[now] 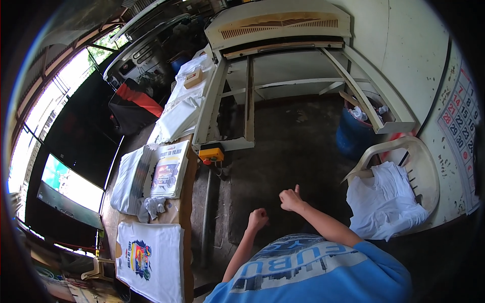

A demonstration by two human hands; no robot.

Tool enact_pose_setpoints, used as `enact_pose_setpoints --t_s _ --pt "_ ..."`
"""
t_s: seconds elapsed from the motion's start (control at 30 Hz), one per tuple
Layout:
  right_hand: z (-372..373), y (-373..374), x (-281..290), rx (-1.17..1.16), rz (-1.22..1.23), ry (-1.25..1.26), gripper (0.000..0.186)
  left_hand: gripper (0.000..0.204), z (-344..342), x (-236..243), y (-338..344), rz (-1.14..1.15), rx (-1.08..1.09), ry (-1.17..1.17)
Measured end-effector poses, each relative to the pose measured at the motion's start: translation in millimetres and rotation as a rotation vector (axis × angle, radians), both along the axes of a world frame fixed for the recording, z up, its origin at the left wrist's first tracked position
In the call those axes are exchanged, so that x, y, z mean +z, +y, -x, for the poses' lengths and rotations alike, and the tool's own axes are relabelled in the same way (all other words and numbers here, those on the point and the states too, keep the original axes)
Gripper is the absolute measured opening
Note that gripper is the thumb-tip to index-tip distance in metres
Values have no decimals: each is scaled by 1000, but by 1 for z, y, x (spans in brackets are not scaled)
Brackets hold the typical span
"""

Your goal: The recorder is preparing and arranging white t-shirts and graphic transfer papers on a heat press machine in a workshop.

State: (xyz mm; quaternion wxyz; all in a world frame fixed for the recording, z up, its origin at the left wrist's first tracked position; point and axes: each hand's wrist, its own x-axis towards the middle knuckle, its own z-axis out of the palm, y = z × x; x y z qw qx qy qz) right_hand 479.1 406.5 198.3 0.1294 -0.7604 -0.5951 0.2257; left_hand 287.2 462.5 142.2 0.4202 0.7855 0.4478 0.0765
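My left hand (258, 219) is curled into a loose fist above the dark floor, with nothing visible in it. Slightly ahead and to its right, my right hand (291, 198) is also closed, its thumb sticking up, and no object shows there either. Neither hand touches anything. On the long table at my left lies a flat white printed T-shirt (160, 257). Beyond it are a stack of folded white shirts (132, 177) and a stack of printed shirts (169, 170). A crumpled white cloth (151, 207) sits at the front of these stacks.
Ahead stands a cream machine (275, 30) with a vented hood and open rails. A yellow control box (211, 154) with a red button hangs at its left corner. At right are a blue drum (352, 132) and a plastic chair (429, 166) holding white shirts (386, 202).
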Motion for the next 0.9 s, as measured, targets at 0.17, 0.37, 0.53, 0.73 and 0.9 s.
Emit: enact_pose_setpoints --t_s 0.17,0.37,0.53,0.73,0.9 --pt "-63 -138 -82 -244 315 -122 24 22 149 -113 -75 43 180 457" --pt "-123 -395 -94 -1263 696 25 36 21 304 -139 -159 485 407 857" --pt "-107 -453 -118 -1345 602 -47 25 24 303 -135 -154 508 398 789" --pt "-73 -279 -158 -519 861 44 25 31 194 -148 -86 339 196 392" --pt "-26 -164 -72 -147 138 140 40 68 75 -75 -34 16 19 315"
